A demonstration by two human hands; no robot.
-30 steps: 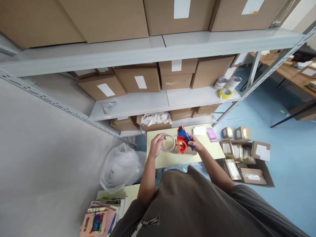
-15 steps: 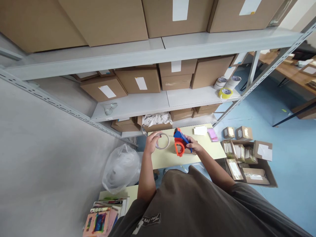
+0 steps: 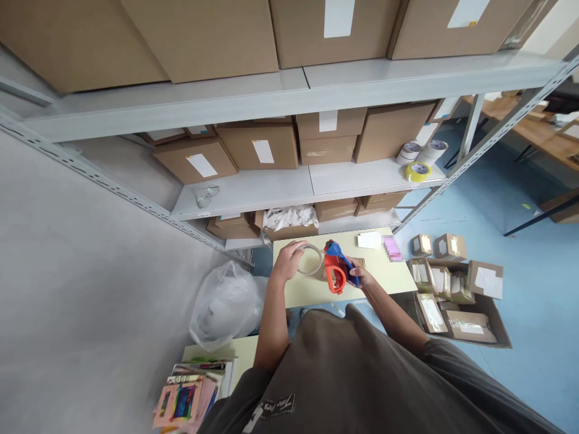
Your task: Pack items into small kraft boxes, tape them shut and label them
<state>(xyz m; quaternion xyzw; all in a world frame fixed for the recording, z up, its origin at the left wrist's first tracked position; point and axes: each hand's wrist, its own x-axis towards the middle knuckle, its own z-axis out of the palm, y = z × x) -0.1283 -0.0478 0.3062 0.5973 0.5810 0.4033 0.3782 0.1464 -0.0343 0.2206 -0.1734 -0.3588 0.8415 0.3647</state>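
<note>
My left hand [image 3: 287, 261] is closed on the left edge of a roll of tape [image 3: 321, 263], a thin pale ring seen nearly face-on. Just right of it, a blue and orange tape dispenser [image 3: 335, 274] is gripped in my right hand [image 3: 360, 278] by its blue part. Its orange ring faces my left hand, and a small gap separates it from the tape roll. Both are held above a pale yellow table [image 3: 384, 274]. Behind the dispenser lies a small cardboard box [image 3: 359, 262], mostly hidden.
White papers [image 3: 369, 240] lie at the table's back right. A metal shelf [image 3: 266, 187] with cardboard boxes rises behind; a yellow tape roll [image 3: 417, 172] sits on it. An open carton [image 3: 500, 334] of small parcels stands right, a clear plastic bag [image 3: 226, 307] left.
My left hand has brought the tape roll rightward, closer to the dispenser. The dispenser has turned a little and moved slightly right and down. The whole view has shifted slightly.
</note>
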